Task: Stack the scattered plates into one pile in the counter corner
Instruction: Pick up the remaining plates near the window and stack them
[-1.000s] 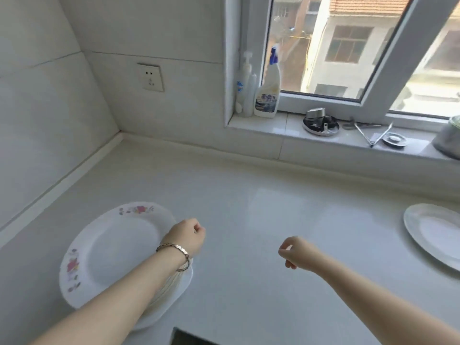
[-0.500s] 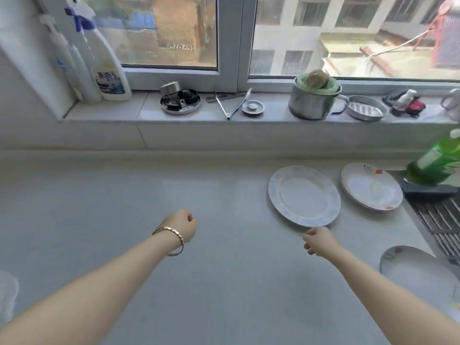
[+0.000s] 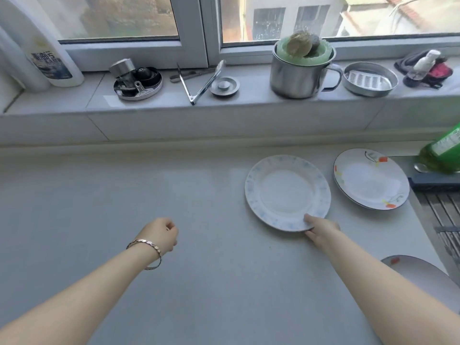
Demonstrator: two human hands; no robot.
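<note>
A white plate with a pale blue rim pattern (image 3: 286, 190) lies flat on the grey counter. My right hand (image 3: 321, 229) pinches its near edge, thumb on top of the rim. Right of it sits a white plate with orange flowers (image 3: 371, 179). A third plate (image 3: 423, 275) shows partly at the lower right, behind my right forearm. My left hand (image 3: 161, 234), with a bracelet at the wrist, hovers over the counter with fingers curled and holds nothing. The pile in the corner is out of view.
The window sill holds a white spray bottle (image 3: 39, 46), a metal lid (image 3: 138, 79), tongs (image 3: 201, 83), a steel mug (image 3: 301, 70) and a metal dish (image 3: 369, 78). A green bottle (image 3: 443, 150) and a sink rack (image 3: 443, 215) sit at the right.
The view swung right, away from the corner pile. My right hand reached forward and took hold of the blue-patterned plate's near edge. My left hand stayed curled over the counter.
</note>
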